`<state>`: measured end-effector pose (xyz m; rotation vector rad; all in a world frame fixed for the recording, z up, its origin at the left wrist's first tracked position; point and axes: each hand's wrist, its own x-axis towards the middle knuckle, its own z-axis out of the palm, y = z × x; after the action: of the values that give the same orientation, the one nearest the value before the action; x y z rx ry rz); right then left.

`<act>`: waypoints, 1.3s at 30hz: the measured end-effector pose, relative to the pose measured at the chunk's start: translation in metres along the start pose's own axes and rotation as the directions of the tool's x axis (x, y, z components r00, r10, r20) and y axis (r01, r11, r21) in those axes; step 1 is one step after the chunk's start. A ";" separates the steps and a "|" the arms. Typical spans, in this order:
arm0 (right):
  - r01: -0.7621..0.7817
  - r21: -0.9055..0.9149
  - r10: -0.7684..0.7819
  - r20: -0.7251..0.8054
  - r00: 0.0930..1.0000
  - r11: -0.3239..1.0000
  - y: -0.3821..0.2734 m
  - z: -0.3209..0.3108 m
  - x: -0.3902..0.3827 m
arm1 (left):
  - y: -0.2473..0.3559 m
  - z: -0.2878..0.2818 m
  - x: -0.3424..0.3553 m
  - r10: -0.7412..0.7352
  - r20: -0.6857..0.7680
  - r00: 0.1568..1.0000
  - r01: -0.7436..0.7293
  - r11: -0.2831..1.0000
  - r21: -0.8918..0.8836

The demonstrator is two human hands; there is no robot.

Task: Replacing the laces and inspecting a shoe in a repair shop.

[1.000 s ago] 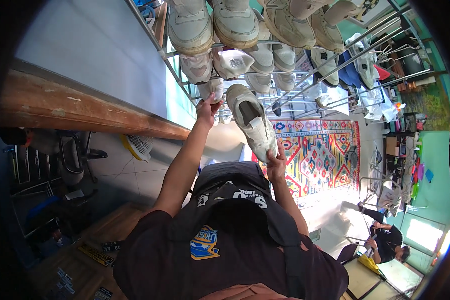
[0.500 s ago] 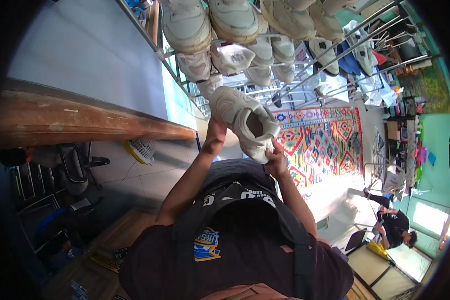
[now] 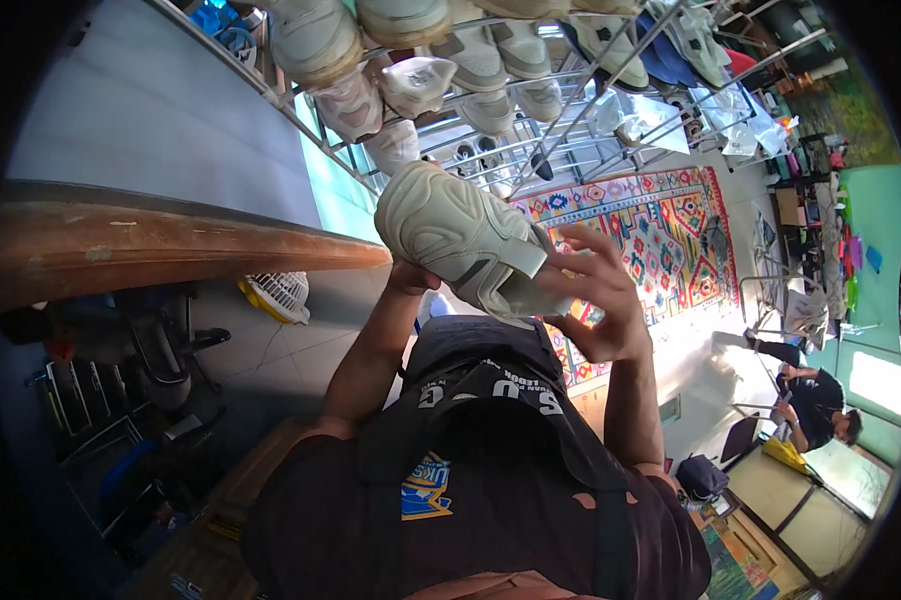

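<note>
A cream-coloured sneaker (image 3: 461, 235) is held up in front of my chest, its rounded toe pointing to the upper left. My left hand (image 3: 414, 279) grips it from beneath near the toe, with most of the fingers hidden behind the shoe. At the heel and collar end, my right hand (image 3: 606, 295) has its fingers spread and slightly blurred. Its fingertips are close to the collar; whether they touch it I cannot tell.
Metal racks (image 3: 271, 95) holding several light sneakers (image 3: 316, 45) stand ahead. A wooden beam (image 3: 171, 240) runs along the left. A patterned rug (image 3: 671, 250) lies beyond my right hand. Another person (image 3: 816, 405) sits at the far right. A yellow-and-white basket-like object (image 3: 279, 297) is on the floor.
The sneaker has turned, so its side and toe show more and its opening less. My right hand has come off the heel and spread its fingers. The view has shifted slightly.
</note>
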<state>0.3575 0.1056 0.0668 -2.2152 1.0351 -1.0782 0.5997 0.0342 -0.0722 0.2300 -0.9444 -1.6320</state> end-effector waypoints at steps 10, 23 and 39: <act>0.223 -0.306 -0.296 -0.222 0.929 0.926 0.014 -0.064 -0.046 | -0.067 0.086 0.004 -0.046 -0.090 0.995 0.031 0.986 -0.165; 0.025 0.089 -0.039 0.153 0.987 0.996 0.011 -0.128 -0.112 | -0.096 0.190 -0.014 0.235 0.039 0.971 -0.220 0.823 0.523; -0.011 0.273 -0.035 0.164 0.986 0.962 0.033 -0.112 -0.162 | -0.073 0.238 -0.033 0.296 0.318 0.901 -0.434 0.631 0.643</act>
<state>0.1871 0.2047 0.0358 -2.0496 0.7526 -0.9565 0.4117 0.1709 0.0231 0.3784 -1.6310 -0.8504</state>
